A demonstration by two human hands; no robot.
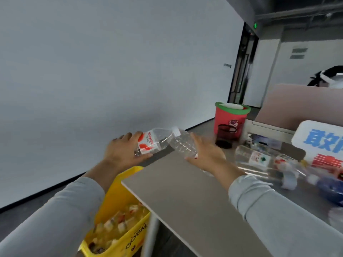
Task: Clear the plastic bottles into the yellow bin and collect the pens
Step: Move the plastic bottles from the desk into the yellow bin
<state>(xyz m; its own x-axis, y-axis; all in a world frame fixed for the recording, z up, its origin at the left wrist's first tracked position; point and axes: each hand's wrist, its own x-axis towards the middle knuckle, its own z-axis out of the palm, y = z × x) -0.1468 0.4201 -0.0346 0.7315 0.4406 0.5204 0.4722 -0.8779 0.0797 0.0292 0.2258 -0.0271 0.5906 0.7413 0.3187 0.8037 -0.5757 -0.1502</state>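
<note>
Nearest you, the yellow bin [117,193] stands against the left edge of the desk [185,191], at its near-left corner, with bottles heaped inside. Beyond that edge, your left hand [120,151] grips a red-and-white labelled bottle [148,143], with the fingers curled over its top and the thumb beneath the label. Your right hand [206,153], over the desk's left part, wraps fingers and thumb round a clear bottle [183,145]. A white cap [176,131] shows where the two bottles overlap; whose it is cannot be told. Toward the desk's right edge more bottles lie on their sides, among them a green-labelled bottle [256,158] and a red-labelled bottle [284,162]. At the far-left corner stands a black mesh cup [225,135], its contents indistinct, and a red bucket [232,115] with a green rim is just behind it. A blue-lettered sign [319,140] stands at the far right.
</note>
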